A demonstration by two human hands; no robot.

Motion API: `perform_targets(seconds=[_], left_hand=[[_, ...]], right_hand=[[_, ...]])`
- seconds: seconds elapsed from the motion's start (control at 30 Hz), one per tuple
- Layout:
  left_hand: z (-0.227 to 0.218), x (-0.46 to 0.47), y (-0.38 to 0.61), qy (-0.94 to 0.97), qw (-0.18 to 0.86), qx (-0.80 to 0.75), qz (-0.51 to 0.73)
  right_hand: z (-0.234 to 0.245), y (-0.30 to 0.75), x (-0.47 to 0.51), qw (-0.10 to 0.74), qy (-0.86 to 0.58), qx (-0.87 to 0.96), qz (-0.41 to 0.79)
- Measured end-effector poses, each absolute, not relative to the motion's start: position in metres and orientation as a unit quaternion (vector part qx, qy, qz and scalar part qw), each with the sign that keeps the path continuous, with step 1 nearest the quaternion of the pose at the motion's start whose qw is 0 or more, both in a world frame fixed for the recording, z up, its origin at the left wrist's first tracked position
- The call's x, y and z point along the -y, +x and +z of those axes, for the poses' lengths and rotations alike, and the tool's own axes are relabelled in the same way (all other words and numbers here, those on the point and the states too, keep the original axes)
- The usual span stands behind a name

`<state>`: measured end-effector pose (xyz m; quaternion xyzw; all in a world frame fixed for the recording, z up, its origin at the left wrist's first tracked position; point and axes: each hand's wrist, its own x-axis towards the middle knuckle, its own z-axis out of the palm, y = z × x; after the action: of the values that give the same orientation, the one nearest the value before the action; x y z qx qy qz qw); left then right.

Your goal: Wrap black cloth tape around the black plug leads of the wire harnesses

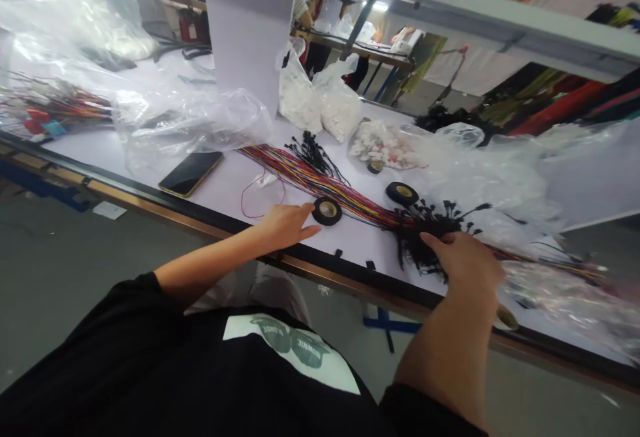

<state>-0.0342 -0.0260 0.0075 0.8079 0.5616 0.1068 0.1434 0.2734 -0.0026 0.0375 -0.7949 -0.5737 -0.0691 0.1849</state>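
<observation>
My left hand (286,226) is at the front of the table, thumb and index finger apart. Its index fingertip reaches the edge of a black tape roll (319,216) that lies flat. Farther right, my right hand (469,260) is over a thick cluster of black connectors (423,240), with the thumb resting on them and the fingers curled in. Some of its fingertips are hidden. A long bundle of red, yellow and black wires (345,192) runs from this cluster to the left. Behind the bundle lies a smaller bunch of black-tipped wires (314,154).
A second black tape roll (395,196) sits behind the bundle. A phone (191,174) and a thin red wire loop (243,202) are on the left. Plastic bags (340,107) of white parts stand behind. Clear plastic (500,170) covers the right side; a shelf (500,30) crosses above.
</observation>
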Motion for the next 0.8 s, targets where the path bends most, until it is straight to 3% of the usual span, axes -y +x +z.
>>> perform_targets(seconds=[0.13, 0.3, 0.53, 0.67, 0.8], left_hand=[[0.016, -0.02, -0.03, 0.793, 0.115, -0.579, 0.147], [-0.003, -0.063, -0.031, 0.759, 0.094, -0.608, 0.214], [-0.028, -0.073, -0.042, 0.785, 0.093, -0.578, 0.205], [-0.024, -0.074, -0.039, 0.788, 0.11, -0.569, 0.208], [-0.02, -0.076, -0.04, 0.764, 0.151, -0.58, 0.239]], right_hand=[[0.043, 0.26, -0.022, 0.222, -0.832, 0.491, -0.131], [0.015, 0.196, -0.092, 0.209, -0.681, 0.702, 0.023], [-0.024, 0.152, -0.149, 0.153, -0.704, 0.691, 0.06], [-0.018, 0.154, -0.147, 0.18, -0.742, 0.645, 0.038], [-0.003, 0.171, -0.147, 0.263, -0.77, 0.581, -0.018]])
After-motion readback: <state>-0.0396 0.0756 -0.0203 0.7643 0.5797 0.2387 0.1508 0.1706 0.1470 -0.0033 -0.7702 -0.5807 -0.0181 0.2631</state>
